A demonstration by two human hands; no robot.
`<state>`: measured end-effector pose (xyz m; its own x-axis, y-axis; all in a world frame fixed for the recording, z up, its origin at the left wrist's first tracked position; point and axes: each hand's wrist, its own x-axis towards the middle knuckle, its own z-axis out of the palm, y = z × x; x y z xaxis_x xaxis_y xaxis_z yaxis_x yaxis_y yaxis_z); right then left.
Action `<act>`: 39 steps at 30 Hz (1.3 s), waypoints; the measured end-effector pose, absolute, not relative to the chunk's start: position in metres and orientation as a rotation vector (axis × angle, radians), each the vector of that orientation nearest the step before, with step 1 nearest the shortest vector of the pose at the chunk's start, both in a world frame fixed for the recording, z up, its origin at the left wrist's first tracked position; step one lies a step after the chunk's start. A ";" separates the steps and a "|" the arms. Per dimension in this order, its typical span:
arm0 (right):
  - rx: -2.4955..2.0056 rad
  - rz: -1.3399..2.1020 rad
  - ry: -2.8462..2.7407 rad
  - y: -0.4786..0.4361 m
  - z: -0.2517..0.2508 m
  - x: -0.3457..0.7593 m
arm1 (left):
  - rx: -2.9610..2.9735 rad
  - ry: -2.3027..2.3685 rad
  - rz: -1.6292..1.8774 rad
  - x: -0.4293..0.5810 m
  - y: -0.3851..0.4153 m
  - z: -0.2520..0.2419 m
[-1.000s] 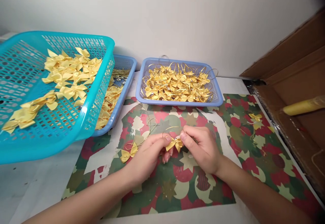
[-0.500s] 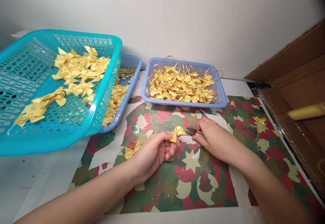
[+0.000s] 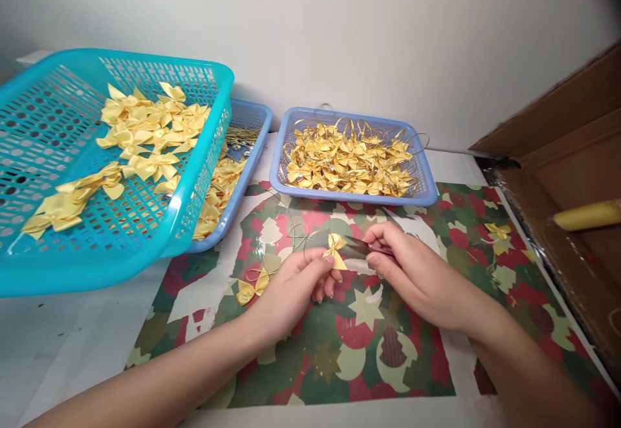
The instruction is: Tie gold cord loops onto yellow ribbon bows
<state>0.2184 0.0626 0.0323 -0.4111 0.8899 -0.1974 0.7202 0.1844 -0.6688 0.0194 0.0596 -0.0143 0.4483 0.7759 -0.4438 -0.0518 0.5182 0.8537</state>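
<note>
In the middle of the view my left hand pinches a yellow ribbon bow between thumb and fingers. Thin gold cord loops away behind that bow. My right hand is closed on thread snips with dark pointed blades. Their tips point left, close beside the bow; whether they touch it I cannot tell. Another bow with cord lies on the patterned sheet, just left of my left wrist.
At the left, a turquoise basket of bows overlaps a blue basket. A second blue basket full of corded bows stands against the wall. On the right lie one more bow, a cardboard box and a yellow rod.
My left hand has turned the bow more upright. The snips have moved slightly left and their blades, apart before, now look closed together.
</note>
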 end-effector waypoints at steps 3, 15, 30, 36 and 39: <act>-1.553 1.039 -2.293 0.060 0.035 0.212 | 1.083 0.997 0.646 0.018 0.056 -0.014; -1.542 0.746 -2.466 0.057 0.035 0.208 | 1.432 1.022 0.706 0.015 0.051 -0.008; -1.487 0.581 -2.463 0.056 0.028 0.206 | 1.385 1.036 0.678 0.016 0.051 -0.009; -1.545 0.654 -2.440 0.056 0.033 0.208 | 1.310 1.028 0.679 0.016 0.050 -0.009; -1.563 0.689 -2.452 0.056 0.036 0.210 | 1.300 1.023 0.677 0.016 0.051 -0.010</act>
